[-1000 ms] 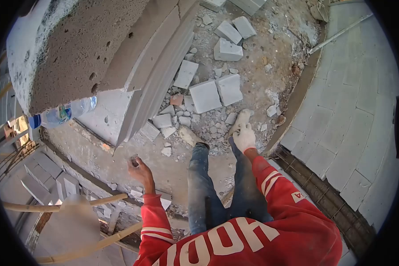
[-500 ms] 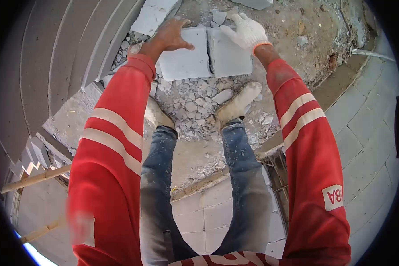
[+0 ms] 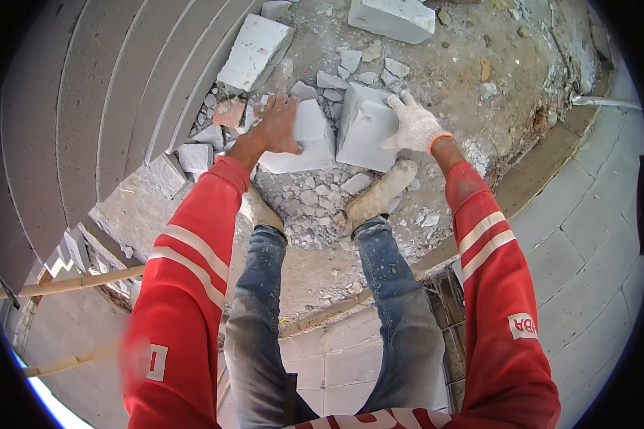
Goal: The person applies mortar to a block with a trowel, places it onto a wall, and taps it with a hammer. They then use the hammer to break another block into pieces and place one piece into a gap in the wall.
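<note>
Two pale grey lightweight concrete blocks lie side by side on rubble, with a wedge-shaped gap between them. My bare left hand (image 3: 273, 127) is at the outer edge of the left block (image 3: 309, 146), fingers spread and thumb over its near face. On the other side my right hand (image 3: 413, 126), in a white knit glove with an orange cuff, grips the outer edge of the right block (image 3: 365, 136). Its thumb lies on the near face and its fingers reach over the top. The right block stands tilted, showing its side. Grey rubble (image 3: 313, 196) lies between my boots.
Large grey panels (image 3: 100, 93) stand stacked at the left. More pale blocks lie ahead: one at the left (image 3: 254, 51), another at the top (image 3: 393, 20). A reddish brick piece (image 3: 229, 113) sits by my left hand. Bamboo poles (image 3: 79, 281) stick in from the lower left.
The gap between the two blocks has widened at its far end, and the right block has tilted. Both hands now appear lower in view, with the right hand at the right block's outer edge.
</note>
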Motion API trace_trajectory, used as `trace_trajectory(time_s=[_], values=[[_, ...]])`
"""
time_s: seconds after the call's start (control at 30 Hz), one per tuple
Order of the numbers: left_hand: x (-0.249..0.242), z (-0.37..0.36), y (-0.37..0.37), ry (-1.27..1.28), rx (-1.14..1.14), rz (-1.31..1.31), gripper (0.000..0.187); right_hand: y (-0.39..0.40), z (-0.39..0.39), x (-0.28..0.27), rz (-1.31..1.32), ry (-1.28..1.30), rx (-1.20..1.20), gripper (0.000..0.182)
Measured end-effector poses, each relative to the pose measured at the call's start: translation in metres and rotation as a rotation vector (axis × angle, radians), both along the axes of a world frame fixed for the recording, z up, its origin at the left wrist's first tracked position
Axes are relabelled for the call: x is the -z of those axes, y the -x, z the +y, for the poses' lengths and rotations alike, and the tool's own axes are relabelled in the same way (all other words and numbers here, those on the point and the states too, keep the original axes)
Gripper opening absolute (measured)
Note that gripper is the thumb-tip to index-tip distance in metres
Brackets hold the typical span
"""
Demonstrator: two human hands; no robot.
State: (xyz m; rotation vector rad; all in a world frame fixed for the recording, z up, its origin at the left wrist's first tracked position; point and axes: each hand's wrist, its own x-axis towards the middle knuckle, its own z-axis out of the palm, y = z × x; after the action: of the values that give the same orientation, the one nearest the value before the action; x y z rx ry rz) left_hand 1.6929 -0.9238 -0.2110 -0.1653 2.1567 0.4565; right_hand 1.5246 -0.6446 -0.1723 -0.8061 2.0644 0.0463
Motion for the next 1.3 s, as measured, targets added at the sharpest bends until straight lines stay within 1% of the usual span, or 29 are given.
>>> trace_trajectory(time_s=[0.03, 0.07, 0.1, 0.17, 0.23, 0.27, 0.3, 0.37, 0.43, 0.5, 0.53, 0.57, 0.6, 0.63, 0.67, 0.7, 0.73, 0.77, 0.8, 0.87, 0.93, 0.97, 1.07, 1.13, 1.17, 1.2, 1.23, 1.27, 1.3], values=[[-0.023, 0.007, -0.009, 0.031, -0.048, 0.027, 0.128, 0.009, -0.009, 0.001, -0.050, -0.087, 0.040, 0.116], [-0.018, 0.008, -0.025, -0.012, -0.108, 0.073, 0.126, 0.016, -0.017, 0.004, -0.106, -0.177, 0.083, 0.119], [-0.031, 0.014, -0.028, -0.004, -0.119, 0.080, 0.125, 0.024, -0.019, 0.014, -0.104, -0.168, 0.096, 0.119], [-0.034, 0.024, -0.058, 0.064, -0.089, 0.270, 0.116, 0.040, -0.018, 0.041, -0.161, -0.200, 0.114, 0.117], [-0.036, 0.035, -0.081, 0.053, -0.124, 0.347, 0.113, 0.052, -0.014, 0.056, -0.199, -0.206, 0.166, 0.122], [-0.038, 0.042, -0.093, 0.030, -0.173, 0.419, 0.110, 0.052, -0.008, 0.066, -0.318, -0.243, 0.174, 0.124], [-0.041, 0.050, -0.105, 0.026, -0.176, 0.408, 0.110, 0.050, -0.002, 0.070, -0.436, -0.284, 0.178, 0.126], [-0.046, 0.062, -0.114, 0.114, -0.267, 0.496, 0.106, 0.050, 0.006, 0.068, -0.430, -0.276, 0.187, 0.126], [-0.055, 0.064, -0.115, 0.132, -0.378, 0.470, 0.105, 0.049, 0.011, 0.058, -0.423, -0.272, 0.191, 0.126], [-0.069, 0.055, -0.120, 0.125, -0.710, 0.442, 0.108, 0.043, 0.009, 0.050, -0.402, -0.278, 0.233, 0.129], [-0.083, 0.048, -0.127, 0.132, -0.780, 0.402, 0.101, 0.037, 0.006, 0.047, -0.407, -0.271, 0.224, 0.129], [-0.088, 0.037, -0.142, 0.145, -0.781, 0.398, 0.101, 0.027, 0.005, 0.047, -0.309, -0.224, 0.197, 0.128], [-0.092, 0.024, -0.161, -0.106, -1.123, 0.304, 0.099, 0.016, 0.002, 0.043, -0.216, -0.176, 0.176, 0.127], [-0.098, 0.015, -0.179, -0.367, -1.451, 0.195, 0.096, 0.006, -0.002, 0.038, -0.229, -0.167, 0.179, 0.127], [-0.123, 0.009, -0.182, -0.561, -1.675, 0.102, 0.086, -0.003, -0.008, 0.029, -0.209, -0.153, 0.190, 0.127], [-0.134, 0.003, -0.194, -0.549, -1.672, 0.104, 0.086, -0.011, -0.014, 0.019, -0.185, -0.138, 0.201, 0.126], [-0.143, -0.004, -0.209, -0.709, -1.885, -0.005, 0.082, -0.026, -0.022, 0.007, -0.189, -0.129, 0.199, 0.126], [-0.154, -0.008, -0.221, -0.886, -2.088, -0.119, 0.079, -0.045, -0.031, -0.008, -0.066, -0.158, 0.157, 0.121], [-0.166, -0.009, -0.228, -0.895, -2.082, -0.106, 0.079, -0.062, -0.039, -0.025, 0.067, -0.187, 0.118, 0.116], [-0.191, -0.009, -0.235, -1.058, -2.225, -0.089, 0.072, -0.098, -0.060, -0.051, 0.204, -0.234, 0.192, 0.105], [-0.222, -0.007, -0.233, -1.053, -2.253, -0.018, 0.073, -0.110, -0.086, -0.088, 0.203, -0.252, 0.240, 0.096], [-0.236, -0.005, -0.229, -1.035, -2.291, 0.033, 0.075, -0.112, -0.088, -0.089, 0.177, -0.185, 0.277, 0.094], [-0.281, -0.005, -0.225, -1.158, -2.278, 0.087, 0.075, -0.105, -0.108, -0.134, 0.085, -0.196, 0.199, 0.101], [-0.316, -0.006, -0.227, -1.232, -2.243, 0.070, 0.077, -0.100, -0.116, -0.182, 0.084, -0.120, 0.480, 0.098], [-0.334, -0.009, -0.226, -1.248, -2.208, 0.067, 0.080, -0.105, -0.113, -0.199, 0.025, -0.045, 0.697, 0.102], [-0.356, -0.010, -0.224, -1.246, -2.172, 0.068, 0.079, -0.109, -0.107, -0.220, -0.181, 0.050, 0.826, 0.105], [-0.379, -0.010, -0.220, -1.239, -2.138, 0.074, 0.079, -0.116, -0.094, -0.249, -0.580, 0.406, 0.947, 0.103], [-0.403, -0.010, -0.216, -1.265, -2.086, 0.053, 0.078, -0.112, -0.096, -0.331, -0.767, 0.433, 0.934, 0.101], [-0.425, -0.010, -0.210, -1.281, -2.039, 0.028, 0.078, -0.128, -0.083, -0.354, -0.878, 0.494, 0.939, 0.102]])
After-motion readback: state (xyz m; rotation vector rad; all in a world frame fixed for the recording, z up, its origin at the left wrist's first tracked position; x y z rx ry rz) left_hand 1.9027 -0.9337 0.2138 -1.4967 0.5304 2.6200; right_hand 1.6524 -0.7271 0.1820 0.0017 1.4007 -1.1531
